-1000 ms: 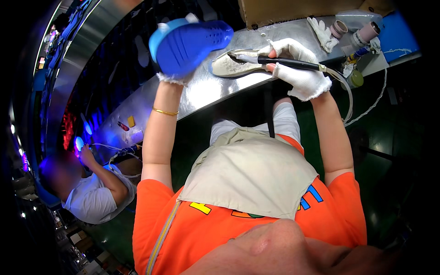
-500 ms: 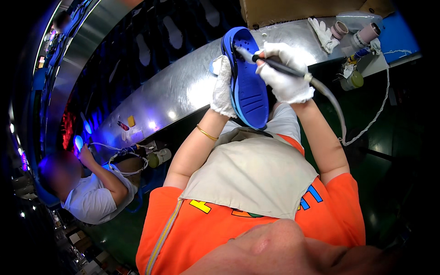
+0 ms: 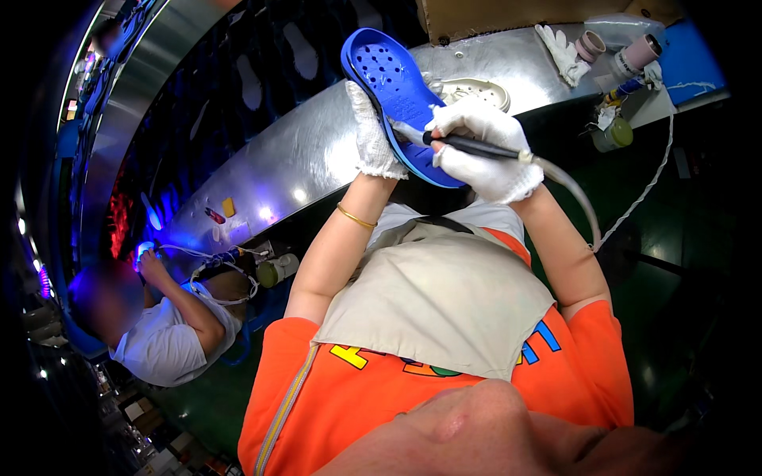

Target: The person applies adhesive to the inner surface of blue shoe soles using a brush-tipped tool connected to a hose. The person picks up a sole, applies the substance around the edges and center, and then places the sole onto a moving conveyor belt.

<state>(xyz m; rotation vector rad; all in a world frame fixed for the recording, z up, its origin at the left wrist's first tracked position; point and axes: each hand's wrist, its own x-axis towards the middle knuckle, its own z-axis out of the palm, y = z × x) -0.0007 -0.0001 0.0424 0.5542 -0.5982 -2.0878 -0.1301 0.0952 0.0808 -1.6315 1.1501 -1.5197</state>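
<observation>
My left hand (image 3: 371, 139), in a white glove, grips the left edge of a blue shoe sole (image 3: 401, 83). The sole's inner face is up, with a cluster of holes at its far end. In my gloved right hand (image 3: 484, 163) is a hose-fed brush (image 3: 476, 146) with a black handle and a pale tip. That tip reaches the left inner edge of the sole near its middle. The sole's near right edge is partly hidden by my right hand. Just beyond that hand, an off-white shoe piece with holes (image 3: 496, 94) lies on the metal ledge.
The metal ledge (image 3: 317, 159) curves along a dark moving-line area. A cardboard box (image 3: 492, 17) stands at the back, with a spare glove (image 3: 562, 55) and pink containers (image 3: 637, 54) to the right. The brush's hose (image 3: 575, 184) hangs on my right. A co-worker (image 3: 167, 341) sits at the left.
The sole has shifted up and left and tilted, its far end now leaning left. The brush tip has moved from the far end toward the middle. The off-white shoe piece has come into sight.
</observation>
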